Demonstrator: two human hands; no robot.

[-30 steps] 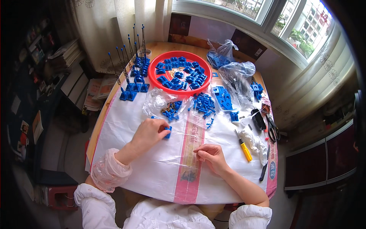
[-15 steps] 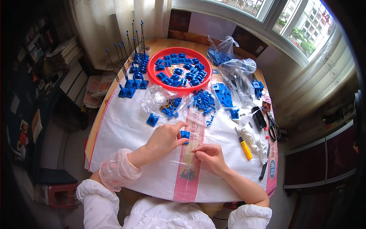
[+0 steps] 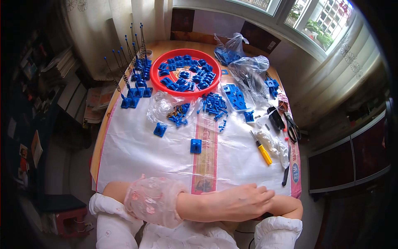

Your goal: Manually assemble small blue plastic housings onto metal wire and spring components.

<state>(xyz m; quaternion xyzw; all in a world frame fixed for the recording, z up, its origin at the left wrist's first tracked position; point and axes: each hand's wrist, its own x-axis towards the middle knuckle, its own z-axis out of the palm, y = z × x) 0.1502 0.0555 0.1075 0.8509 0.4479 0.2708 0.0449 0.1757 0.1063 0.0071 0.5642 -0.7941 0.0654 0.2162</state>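
Observation:
My left hand [image 3: 242, 202] lies flat at the near edge of the table, reaching across my body. It rests on my right forearm [image 3: 288, 206] with the fingers stretched out and nothing in them. My right hand is hidden under the left one or below the table edge. A small square blue plastic piece [image 3: 195, 145] lies alone on the white woven sheet [image 3: 137, 157], well ahead of my hands. A second blue piece [image 3: 160, 129] sits to its far left.
A red basin [image 3: 155, 76] of blue parts stands at the back. Left of it are thin rods with springs on blue bases [image 3: 133, 89]. Clear bags [image 3: 248, 70] and loose blue parts [image 3: 213, 106] lie around. At the right are a yellow-handled screwdriver [image 3: 262, 150] and scissors [image 3: 292, 126].
My left hand has left the blue piece on the sheet. Both hands have drawn back to the near table edge, the left crossing over the right forearm.

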